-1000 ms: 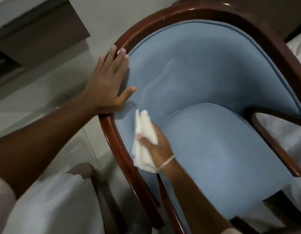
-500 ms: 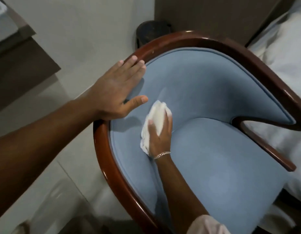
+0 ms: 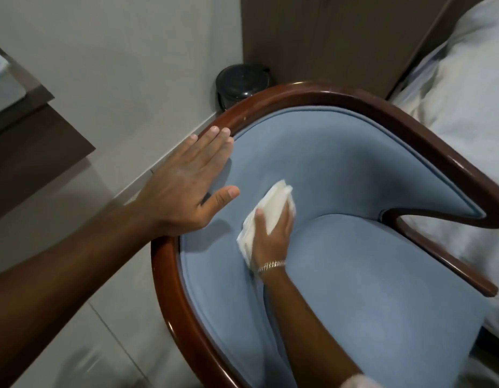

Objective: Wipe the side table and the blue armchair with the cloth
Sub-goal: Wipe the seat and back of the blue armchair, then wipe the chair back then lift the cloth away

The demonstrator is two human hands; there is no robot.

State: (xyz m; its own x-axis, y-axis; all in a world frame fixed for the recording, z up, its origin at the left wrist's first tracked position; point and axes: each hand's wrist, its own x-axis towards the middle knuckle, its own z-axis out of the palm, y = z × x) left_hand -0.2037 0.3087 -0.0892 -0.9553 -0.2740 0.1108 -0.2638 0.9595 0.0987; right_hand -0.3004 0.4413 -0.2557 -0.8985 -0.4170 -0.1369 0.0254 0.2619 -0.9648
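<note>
The blue armchair (image 3: 368,275) fills the middle and right of the view, with a curved dark wooden frame around its blue upholstery. My left hand (image 3: 186,186) lies flat and open on the left part of the wooden rim, fingers together, thumb over the blue padding. My right hand (image 3: 270,236) presses a folded white cloth (image 3: 273,208) against the inner left side of the backrest, just above the seat cushion. A bracelet sits on that wrist. The side table is not identifiable.
A small dark round bin (image 3: 242,85) stands on the floor behind the chair, against a brown panel (image 3: 340,37). White bedding (image 3: 466,113) lies to the right. A brown counter edge (image 3: 32,147) juts in at the left. Pale floor tiles lie below the left arm.
The cloth and my right hand have moved up along the inner backrest, away from the left armrest side. My left hand stays on the rim. The camera view has shifted upward.
</note>
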